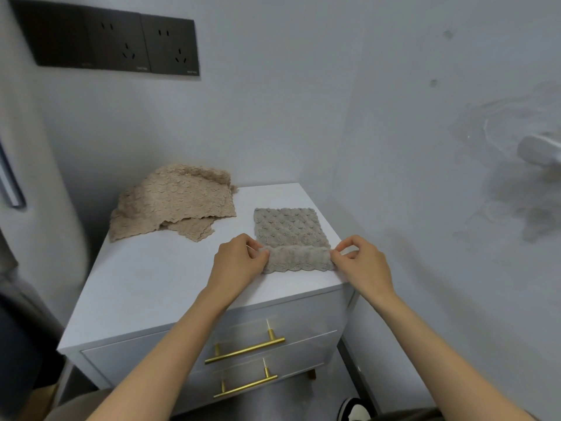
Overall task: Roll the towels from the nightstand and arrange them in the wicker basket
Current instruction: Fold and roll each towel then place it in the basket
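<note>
A small grey textured towel point(288, 230) lies flat on the right part of the white nightstand point(158, 275). Its near edge is folded over into a short roll. My left hand point(239, 262) pinches the left end of that roll. My right hand point(358, 262) pinches the right end. A beige towel pile point(173, 205), loosely crumpled, sits at the back left of the nightstand top. No wicker basket is in view.
The nightstand stands in a corner against grey walls and has two drawers with gold bar handles point(246, 349). Dark wall sockets point(121, 44) hang above at the left. A shoe point(353, 410) shows on the floor at the bottom right.
</note>
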